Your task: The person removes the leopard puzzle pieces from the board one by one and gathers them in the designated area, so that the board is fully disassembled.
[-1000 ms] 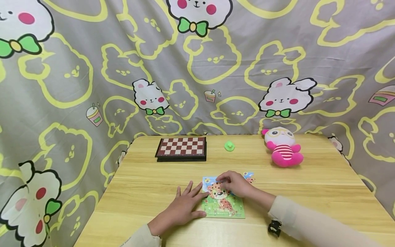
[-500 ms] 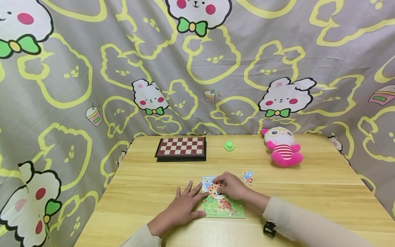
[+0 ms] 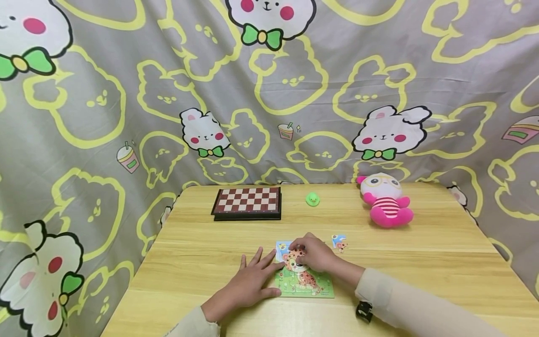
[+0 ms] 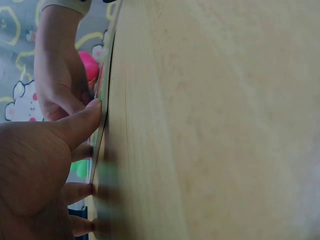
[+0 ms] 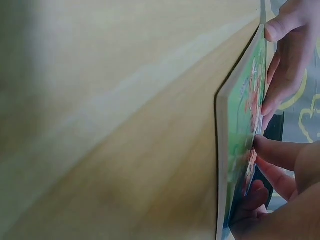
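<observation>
A leopard jigsaw puzzle board lies on the wooden table near its front edge. My left hand lies flat on the table with fingers spread, fingertips and thumb against the board's left edge; the left wrist view shows the thumb touching that edge. My right hand is curled over the board's upper part, fingertips pinching a puzzle piece there that they mostly hide. In the right wrist view its fingers touch the board's face. One loose piece lies just right of the board.
A folded chessboard sits at the back left of the table, a small green duck at the back middle, a pink plush toy at the back right. A patterned cloth hangs behind the table.
My right hand has slid a little to the left over the board, which uncovers the loose piece beside it. The left hand has stayed still.
</observation>
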`<state>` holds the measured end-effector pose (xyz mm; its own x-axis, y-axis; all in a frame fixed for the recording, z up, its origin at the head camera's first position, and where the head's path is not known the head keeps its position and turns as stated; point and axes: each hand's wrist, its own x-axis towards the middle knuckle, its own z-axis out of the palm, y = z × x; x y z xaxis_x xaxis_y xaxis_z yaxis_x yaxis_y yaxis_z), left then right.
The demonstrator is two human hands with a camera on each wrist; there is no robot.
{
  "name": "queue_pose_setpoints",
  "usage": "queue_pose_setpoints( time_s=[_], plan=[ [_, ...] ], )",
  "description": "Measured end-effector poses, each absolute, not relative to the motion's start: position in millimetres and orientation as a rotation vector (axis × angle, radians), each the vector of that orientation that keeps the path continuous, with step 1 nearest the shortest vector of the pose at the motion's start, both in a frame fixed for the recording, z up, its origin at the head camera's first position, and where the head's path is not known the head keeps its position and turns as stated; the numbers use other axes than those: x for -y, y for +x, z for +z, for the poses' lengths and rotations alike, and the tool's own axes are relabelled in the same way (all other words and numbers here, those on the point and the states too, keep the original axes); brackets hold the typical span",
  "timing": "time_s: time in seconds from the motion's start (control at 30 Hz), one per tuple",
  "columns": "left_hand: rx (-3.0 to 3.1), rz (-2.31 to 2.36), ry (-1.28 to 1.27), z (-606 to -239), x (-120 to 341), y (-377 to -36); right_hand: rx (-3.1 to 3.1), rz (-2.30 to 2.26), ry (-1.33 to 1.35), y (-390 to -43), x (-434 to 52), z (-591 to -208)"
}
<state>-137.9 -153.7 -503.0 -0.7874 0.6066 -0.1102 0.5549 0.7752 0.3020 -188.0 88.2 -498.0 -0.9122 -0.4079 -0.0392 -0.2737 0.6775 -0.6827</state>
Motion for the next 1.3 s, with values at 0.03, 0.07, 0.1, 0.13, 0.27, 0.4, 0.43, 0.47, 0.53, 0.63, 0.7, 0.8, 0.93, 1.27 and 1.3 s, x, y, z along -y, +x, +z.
queue_pose_setpoints(
  time_s=[0.03,0.07,0.1,0.13,0.27,0.4,0.43,0.47,0.53,0.63,0.7,0.8,0.93,1.27,1.3],
  plan=[
    [-2.768,0.377,0.918,-503.0,153.7,-137.8,-2.703,-1.054,-0.547,-188.0,-87.9,-498.0],
    [-2.768,0.378,0.919,-502.5,153.7,-137.6,-2.705,-1.057,-0.54,-187.9,-87.7,-497.9],
    [-2.769,0.378,0.92,-502.5,153.6,-137.3,-2.705,-1.063,-0.528,-187.7,-87.5,-498.0],
    [-2.771,0.378,0.922,-502.7,153.6,-137.2,-2.706,-1.067,-0.52,-187.5,-87.3,-498.2],
    [-2.774,0.377,0.928,-502.7,153.7,-136.6,-2.704,-1.088,-0.501,-186.2,-87.0,-498.8],
    [-2.774,0.378,0.923,-502.8,153.6,-136.6,-2.7,-1.095,-0.508,-186.2,-87.4,-498.2],
    [-2.775,0.379,0.924,-502.8,153.7,-136.6,-2.698,-1.095,-0.512,-186.6,-87.7,-497.9],
    [-2.775,0.379,0.923,-502.9,153.7,-136.6,-2.699,-1.094,-0.514,-187.0,-88.0,-497.5],
    [-2.776,0.375,0.923,-503.4,153.7,-136.7,-2.698,-1.1,-0.512,-188.1,-88.7,-497.1],
    [-2.78,0.37,0.927,-504.0,153.9,-136.7,-2.694,-1.141,-0.49,-190.1,-89.5,-496.6],
    [-2.78,0.368,0.925,-504.5,153.9,-136.8,-2.691,-1.172,-0.464,-192.0,-89.9,-496.8],
    [-2.779,0.375,0.923,-503.8,154.1,-136.6,-2.684,-1.204,-0.429,-195.2,-90.4,-497.5],
    [-2.776,0.385,0.919,-503.8,153.9,-136.9,-2.676,-1.207,-0.399,-199.1,-91.6,-499.8],
    [-2.763,0.381,0.899,-501.4,152.9,-137.2,-2.61,-1.243,-0.409,-202.6,-98.8,-498.6],
    [-2.764,0.382,0.901,-501.3,153.0,-137.3,-2.613,-1.238,-0.409,-203.0,-99.3,-497.9]
  ],
)
